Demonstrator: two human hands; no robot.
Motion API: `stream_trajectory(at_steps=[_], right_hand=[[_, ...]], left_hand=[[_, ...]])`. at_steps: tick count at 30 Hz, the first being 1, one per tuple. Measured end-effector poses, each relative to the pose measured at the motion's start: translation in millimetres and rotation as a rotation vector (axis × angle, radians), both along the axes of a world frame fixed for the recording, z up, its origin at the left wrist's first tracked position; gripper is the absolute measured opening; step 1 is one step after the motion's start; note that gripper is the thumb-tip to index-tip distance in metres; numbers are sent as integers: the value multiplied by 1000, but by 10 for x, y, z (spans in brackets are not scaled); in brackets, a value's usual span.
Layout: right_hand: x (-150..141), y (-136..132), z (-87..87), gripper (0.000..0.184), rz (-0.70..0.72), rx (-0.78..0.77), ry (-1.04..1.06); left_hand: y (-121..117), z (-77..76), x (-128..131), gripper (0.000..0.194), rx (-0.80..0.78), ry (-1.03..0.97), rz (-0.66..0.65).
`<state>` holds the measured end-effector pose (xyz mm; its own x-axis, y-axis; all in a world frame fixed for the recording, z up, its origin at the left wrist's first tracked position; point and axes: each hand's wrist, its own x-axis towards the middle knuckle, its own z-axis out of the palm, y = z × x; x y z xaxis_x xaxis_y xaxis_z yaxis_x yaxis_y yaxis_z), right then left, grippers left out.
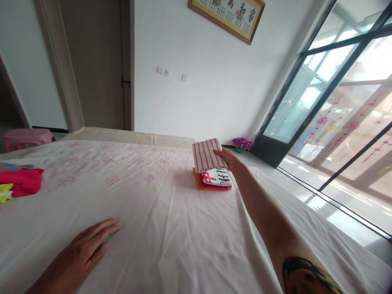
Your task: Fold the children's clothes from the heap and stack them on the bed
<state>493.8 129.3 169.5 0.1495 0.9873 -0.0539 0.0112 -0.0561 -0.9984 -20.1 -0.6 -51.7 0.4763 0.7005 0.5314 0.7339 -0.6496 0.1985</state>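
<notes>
My right hand [227,158] reaches far forward, its fingers closed on the right edge of a folded striped cloth [207,155], white with red lines. That cloth is tilted over a small stack of folded clothes; whether it touches the stack I cannot tell. On top of the stack lies a white folded garment [218,178] with red and black lettering, and orange and dark red folded garments [214,188] show beneath it. At the lower left, my left hand [87,245] is low over the pale sheet [147,237], fingers stretched out, holding nothing.
Loose red clothes [26,181], with yellow and blue pieces beside them, lie at the sheet's left edge. A pink plastic stool [27,139] stands beyond. Purple flowers [242,143] in a green pot sit by the wall, near a glass door [306,106] at right.
</notes>
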Motion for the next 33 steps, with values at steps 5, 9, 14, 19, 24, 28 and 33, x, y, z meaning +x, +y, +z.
stream_trajectory(at_steps=[5, 9, 14, 19, 24, 28, 33], right_hand=[[298, 37, -384, 23, -88, -140, -69], [415, 77, -441, 27, -90, -145, -56], [506, 92, -435, 32, -84, -143, -58], [552, 65, -528, 38, -100, -163, -100], [569, 90, -535, 36, -124, -149, -188], [589, 49, -563, 40, -214, -155, -333], [570, -74, -561, 55, -407, -49, -615]], left_hand=[[41, -75, -23, 40, 15, 22, 4], [64, -139, -59, 41, 14, 49, 6], [72, -208, -98, 43, -19, 69, 11], [65, -194, -94, 44, -31, 57, 6], [68, -115, -60, 42, -12, 42, -4], [46, -72, -41, 41, -6, 34, -10], [28, -66, -34, 43, -14, 25, -5]])
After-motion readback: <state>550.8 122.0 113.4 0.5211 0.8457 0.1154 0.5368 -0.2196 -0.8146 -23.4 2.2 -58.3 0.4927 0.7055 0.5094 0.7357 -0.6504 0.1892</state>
